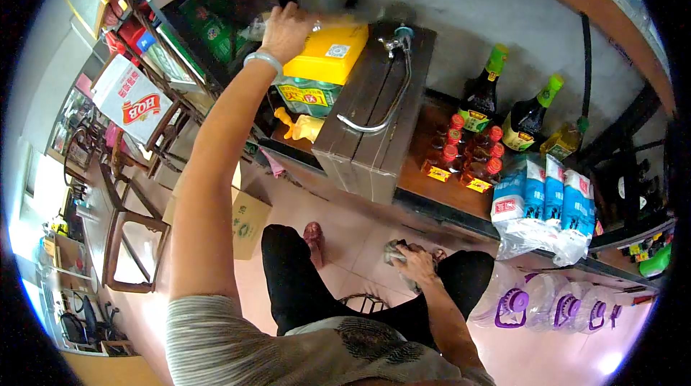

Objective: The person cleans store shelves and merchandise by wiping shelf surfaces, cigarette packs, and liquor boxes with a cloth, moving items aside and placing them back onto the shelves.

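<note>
My left hand [288,32], with a pale bangle [263,61] at the wrist, reaches onto the shelf above a yellow box [327,51]. Its fingers curl around a blurred clear plastic item [254,28] whose kind I cannot make out. Below the yellow box sits a green-and-yellow pack [309,96], with a yellow plastic bottle [285,121] in front. Down between my knees, my right hand [419,265] is closed on a crumpled grey cloth [393,252].
A dark wooden box [367,112] with a metal tap [394,44] stands right of the yellow box. Beyond are red-capped bottles [461,152], tall sauce bottles [481,94] and blue-white packs [543,195]. Purple-handled jugs [512,303], a cardboard carton [248,224] and a wooden chair [133,242] are on the floor.
</note>
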Demonstrator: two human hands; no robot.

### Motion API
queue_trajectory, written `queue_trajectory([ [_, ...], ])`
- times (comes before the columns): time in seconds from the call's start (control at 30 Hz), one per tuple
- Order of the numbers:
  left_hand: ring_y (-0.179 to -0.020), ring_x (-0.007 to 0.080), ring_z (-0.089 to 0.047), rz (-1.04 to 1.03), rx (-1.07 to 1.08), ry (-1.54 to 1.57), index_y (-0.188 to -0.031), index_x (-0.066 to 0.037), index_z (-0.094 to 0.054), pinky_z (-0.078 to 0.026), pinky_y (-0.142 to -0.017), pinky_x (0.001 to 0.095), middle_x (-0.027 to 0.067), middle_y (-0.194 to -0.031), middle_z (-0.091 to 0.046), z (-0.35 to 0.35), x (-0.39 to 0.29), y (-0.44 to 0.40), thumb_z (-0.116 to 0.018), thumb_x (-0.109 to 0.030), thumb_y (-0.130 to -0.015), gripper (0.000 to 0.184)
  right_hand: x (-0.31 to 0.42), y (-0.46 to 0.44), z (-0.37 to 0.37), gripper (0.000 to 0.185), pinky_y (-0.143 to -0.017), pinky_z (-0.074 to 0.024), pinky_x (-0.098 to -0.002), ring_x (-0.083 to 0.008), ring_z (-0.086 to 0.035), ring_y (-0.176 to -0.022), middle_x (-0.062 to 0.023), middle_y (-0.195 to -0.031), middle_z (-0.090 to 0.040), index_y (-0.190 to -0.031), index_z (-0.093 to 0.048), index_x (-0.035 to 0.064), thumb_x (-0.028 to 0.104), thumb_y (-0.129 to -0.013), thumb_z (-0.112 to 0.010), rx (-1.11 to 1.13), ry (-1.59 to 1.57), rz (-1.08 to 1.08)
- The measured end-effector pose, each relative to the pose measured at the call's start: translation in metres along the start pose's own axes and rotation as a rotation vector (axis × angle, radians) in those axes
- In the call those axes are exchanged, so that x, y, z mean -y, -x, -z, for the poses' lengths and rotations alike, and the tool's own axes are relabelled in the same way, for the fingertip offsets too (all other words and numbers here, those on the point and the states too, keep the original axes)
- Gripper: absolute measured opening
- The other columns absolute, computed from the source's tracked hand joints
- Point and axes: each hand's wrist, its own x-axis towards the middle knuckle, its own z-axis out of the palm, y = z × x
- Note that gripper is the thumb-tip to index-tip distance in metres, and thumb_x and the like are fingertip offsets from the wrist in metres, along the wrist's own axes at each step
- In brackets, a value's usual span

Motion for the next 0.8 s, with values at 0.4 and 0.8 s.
queue_trajectory([
  [0.4, -0.113, 0.0241, -0.042, 0.061, -0.251, -0.297, -0.120, -0.022, -0.053, -0.030, -0.093, 0.0394, 0.0072, -0.112, -0.054, 0.016, 0.006, -0.030, -0.054, -0.015, -0.077, 0.043, 0.003, -0.001, 0.006, 0.042, -0.071, -0.0491, -0.0426, -0.0361, -0.061, -0.078, -0.0182, -0.094, -0.062, -0.106, -0.064, 0.0109, 0.035, -0.071, -0.065, 0.039, -0.076, -0.035],
  [0.8, -0.111, 0.0229, -0.044, 0.017, -0.273, -0.147, -0.119, -0.019, -0.054, -0.039, -0.089, 0.0386, 0.0059, -0.114, -0.053, 0.050, -0.001, -0.047, -0.052, -0.009, -0.076, 0.044, 0.004, -0.002, 0.009, 0.047, -0.072, -0.0483, -0.0434, -0.0358, -0.060, -0.080, -0.0172, -0.094, -0.062, -0.113, -0.061, 0.0180, 0.040, -0.072, -0.063, 0.194, -0.045, -0.140],
])
